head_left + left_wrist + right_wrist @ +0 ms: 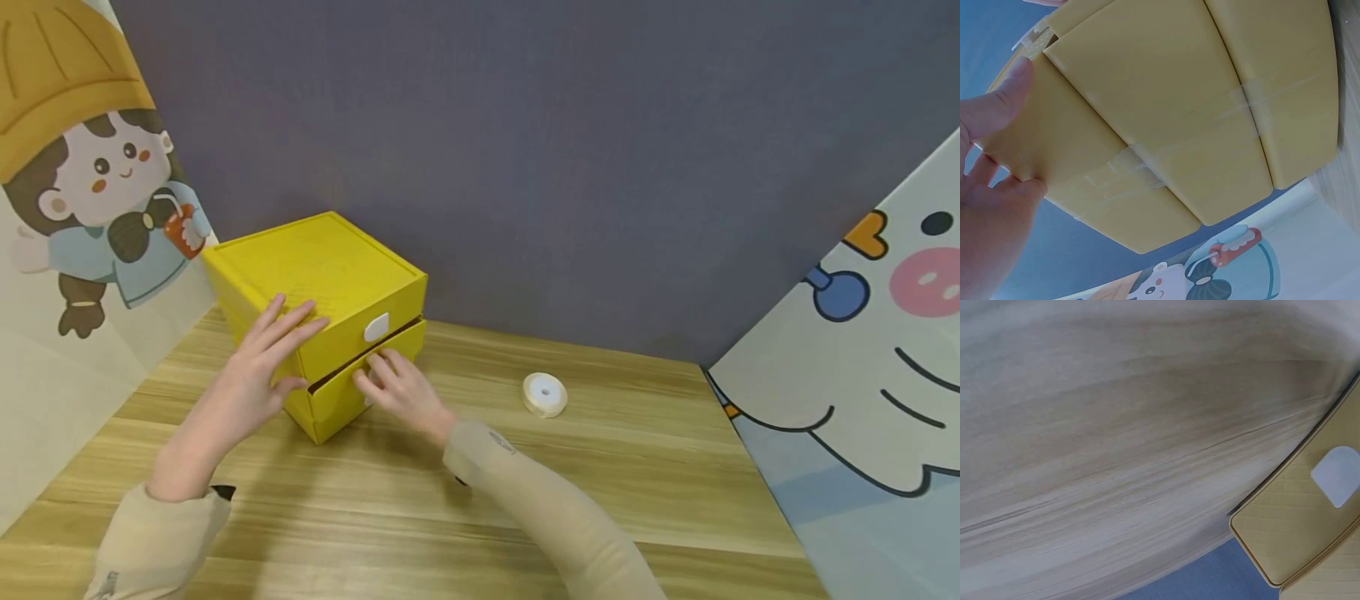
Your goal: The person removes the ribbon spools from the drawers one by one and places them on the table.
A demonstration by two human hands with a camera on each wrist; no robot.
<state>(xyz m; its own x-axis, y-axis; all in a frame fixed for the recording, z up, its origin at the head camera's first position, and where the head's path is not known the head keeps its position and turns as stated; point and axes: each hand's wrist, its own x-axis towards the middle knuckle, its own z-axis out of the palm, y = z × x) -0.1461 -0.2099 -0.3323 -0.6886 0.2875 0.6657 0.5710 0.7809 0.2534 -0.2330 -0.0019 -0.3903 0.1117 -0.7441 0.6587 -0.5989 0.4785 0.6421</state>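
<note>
A yellow drawer box stands at the left of the wooden table, with white handles on its fronts. My left hand rests against its top front corner, fingers spread over the top edge and the thumb near the drawer front. In the left wrist view, that hand lies at one end of the box's taped side panel. The lower drawer juts out a little, leaving a dark gap under the upper drawer's white handle. My right hand curls its fingers at the lower drawer's handle, mostly hiding it.
A spool of cream ribbon lies on the table to the right of the box. Behind stands a dark grey-blue panel. Side panels with cartoon prints flank the table. In the right wrist view, another white handle shows.
</note>
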